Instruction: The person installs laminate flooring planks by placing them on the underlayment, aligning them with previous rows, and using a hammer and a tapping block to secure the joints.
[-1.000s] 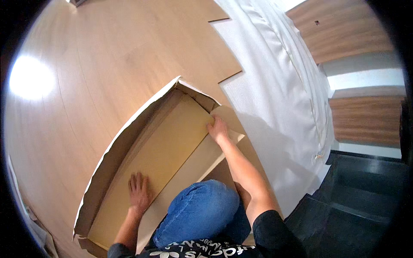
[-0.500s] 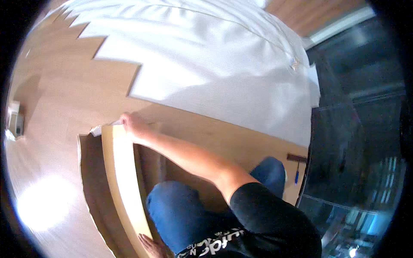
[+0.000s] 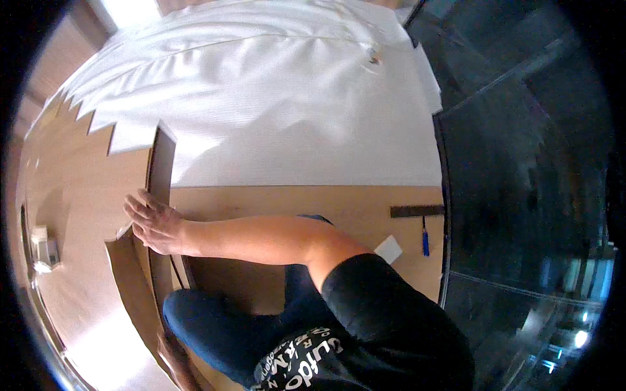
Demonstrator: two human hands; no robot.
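Head view: the plank (image 3: 161, 166) now stands tilted, its far end past the carton (image 3: 126, 270) and over the white sheet (image 3: 293, 85), so it's partly out. Right hand (image 3: 156, 225) lies across it, fingers loosely spread; left hand (image 3: 173, 355) too dim to tell.

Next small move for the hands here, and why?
I'd probably ease the dark-faced plank a little farther clear of the open carton: its far end extends past the carton, its lower part runs along the carton wall, the right hand lies across it, and the left hand is low beside the carton.
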